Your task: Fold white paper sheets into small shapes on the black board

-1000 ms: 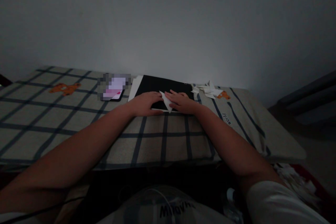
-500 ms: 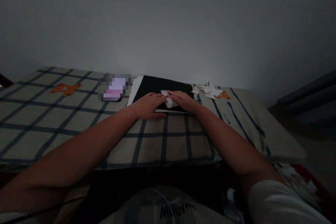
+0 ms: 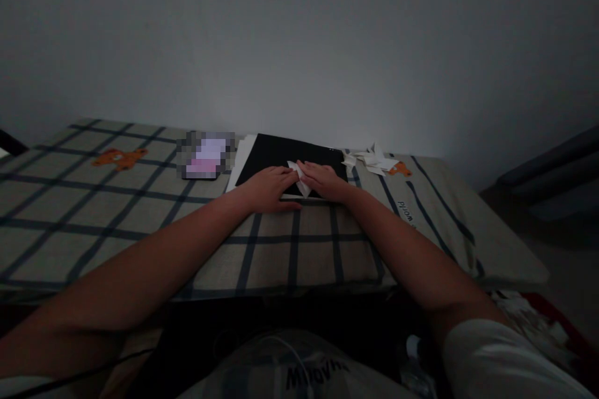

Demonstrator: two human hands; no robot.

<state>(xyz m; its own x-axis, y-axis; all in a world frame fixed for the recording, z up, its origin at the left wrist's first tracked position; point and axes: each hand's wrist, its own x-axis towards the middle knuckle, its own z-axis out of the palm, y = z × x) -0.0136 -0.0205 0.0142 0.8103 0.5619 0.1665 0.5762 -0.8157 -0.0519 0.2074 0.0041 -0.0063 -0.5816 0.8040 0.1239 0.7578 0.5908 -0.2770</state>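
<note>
A small piece of folded white paper (image 3: 304, 187) lies on a black flat folder or book (image 3: 281, 151). My left hand (image 3: 271, 189) rests palm down at its left side, fingers stretched out and touching the paper, with the thumb apart along the front edge. From the right, my right hand (image 3: 326, 182) lies over the paper, its fingers close together and bent onto it. The fingers of both hands nearly meet and hide part of the paper. White sheets (image 3: 238, 162) stick out from under the black folder on the left.
A phone (image 3: 203, 159) with a lit, blurred screen lies left of the folder. Several folded white paper pieces (image 3: 374, 161) sit to its right. The checked tablecloth (image 3: 140, 199) covers the table, which meets a wall (image 3: 299, 43). Below the front edge stands a clear bottle (image 3: 414, 365).
My right fingers have shifted slightly on the paper, and its visible part now looks narrower and reaches nearer the front edge. My left hand has moved a little to the right.
</note>
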